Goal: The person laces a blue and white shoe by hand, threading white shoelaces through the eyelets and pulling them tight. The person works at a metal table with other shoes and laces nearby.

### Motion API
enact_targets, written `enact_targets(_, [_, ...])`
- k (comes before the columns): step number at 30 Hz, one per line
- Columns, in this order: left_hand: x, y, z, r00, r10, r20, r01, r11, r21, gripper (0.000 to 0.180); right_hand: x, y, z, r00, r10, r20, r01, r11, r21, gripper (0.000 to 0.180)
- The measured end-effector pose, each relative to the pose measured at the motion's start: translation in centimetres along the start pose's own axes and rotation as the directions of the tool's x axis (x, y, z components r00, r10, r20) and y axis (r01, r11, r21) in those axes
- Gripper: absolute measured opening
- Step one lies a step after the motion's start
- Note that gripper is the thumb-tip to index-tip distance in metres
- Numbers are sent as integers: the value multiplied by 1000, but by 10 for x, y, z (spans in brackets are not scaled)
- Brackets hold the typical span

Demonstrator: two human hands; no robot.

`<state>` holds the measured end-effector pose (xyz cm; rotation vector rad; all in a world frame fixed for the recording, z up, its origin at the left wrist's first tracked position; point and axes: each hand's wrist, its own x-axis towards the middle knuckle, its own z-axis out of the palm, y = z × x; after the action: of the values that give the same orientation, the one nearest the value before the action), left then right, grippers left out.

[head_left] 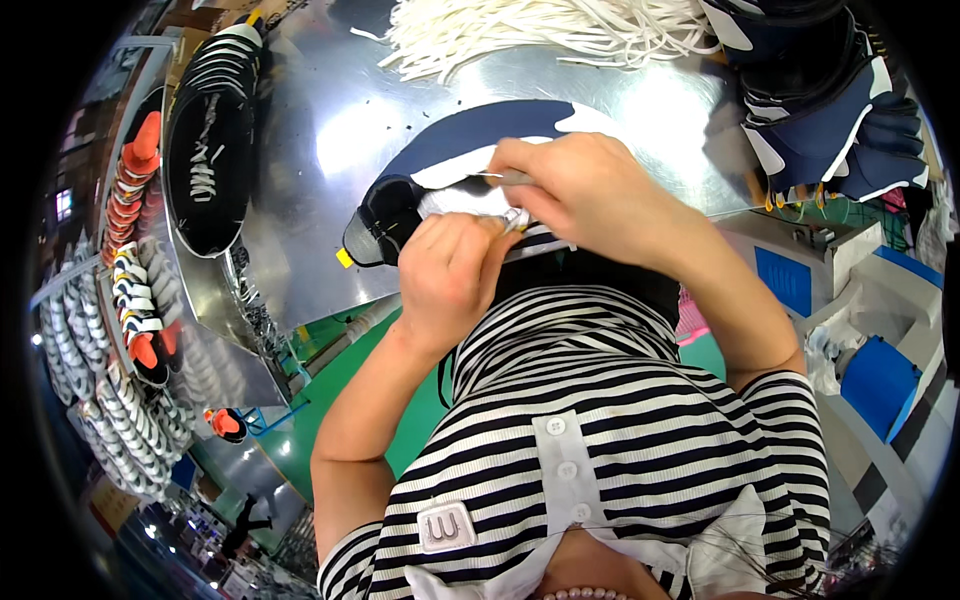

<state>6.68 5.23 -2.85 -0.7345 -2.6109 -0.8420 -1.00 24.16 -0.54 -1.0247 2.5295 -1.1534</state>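
A navy and white shoe upper lies in front of me on the shiny metal table, its grey and black end with a yellow tab toward the left. My right hand is closed round a slim metal tool, whose thin tip points left over the upper. Close beside it, my left hand pinches the near side of the upper, where a small twisted white piece shows at the fingertips. Whether that piece is lace or lining I cannot tell. The fingers hide part of the upper's near edge.
A heap of white shoelaces lies along the far edge. Black uppers with pale lacing are stacked at the left. More navy and white uppers are piled at the right. Shoes hang in rows beyond the table's left side.
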Motion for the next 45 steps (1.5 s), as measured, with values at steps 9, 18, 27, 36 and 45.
enact_targets(9, [-1,-8,-1,1000,16,21,-13,994,-104,27,-5,9,14,992,115,-54,-92,943,319,21])
enact_targets(18, [-3,-4,-7,991,71,111,-57,990,-129,23,-9,-11,-11,984,158,84,-177,928,328,19])
enact_targets(27, [-3,-4,-4,992,117,51,-110,987,-118,24,-23,2,15,961,264,80,-275,901,335,19])
enact_targets(36, [-3,-2,-5,992,94,82,-82,987,-136,24,-27,-2,20,972,224,68,-233,905,357,18])
enact_targets(45, [-3,1,-10,987,-64,147,95,972,-215,42,-2,1,-47,879,244,-409,109,733,671,6])
